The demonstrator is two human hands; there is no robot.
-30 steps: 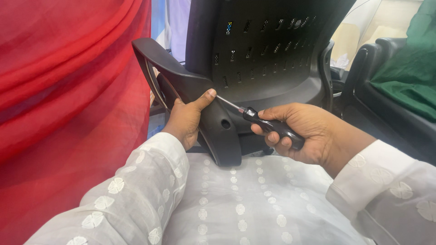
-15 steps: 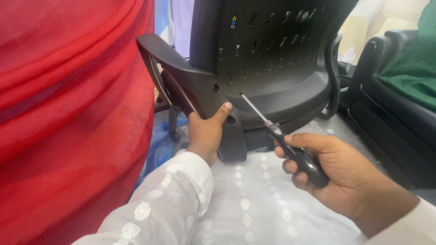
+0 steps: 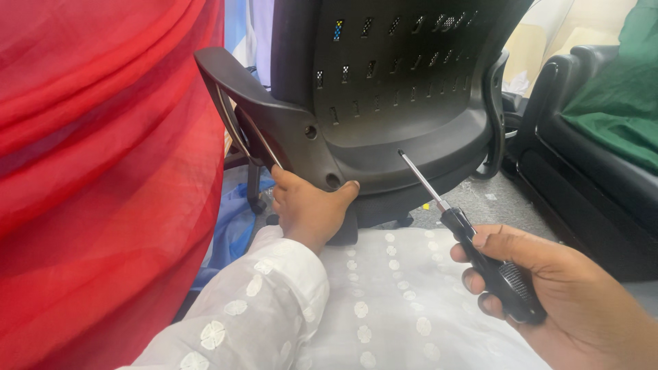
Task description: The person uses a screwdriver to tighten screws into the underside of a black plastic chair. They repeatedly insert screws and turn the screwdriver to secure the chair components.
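Note:
A black office chair [image 3: 404, 89] fills the upper middle, its perforated backrest facing me and its left armrest [image 3: 240, 89] jutting toward the red cloth. My left hand [image 3: 308, 209] grips the lower end of that armrest bracket, thumb resting near a bolt hole [image 3: 333, 181]. My right hand [image 3: 555, 294] holds a black-handled screwdriver [image 3: 473, 240] at the lower right. The metal shaft points up and left, its tip just off the chair's black shell, clear of the holes.
Red draped fabric [image 3: 103, 171] covers the whole left side. A black sofa arm [image 3: 582, 157] with green cloth [image 3: 617, 89] on it stands at the right. White patterned cloth [image 3: 384, 301] lies over my lap. Blue plastic and the chair base lie on the floor below.
My right hand has drawn the screwdriver back and down to the right, away from the bracket. The view has shifted so the chair sits higher; my left hand keeps its grip.

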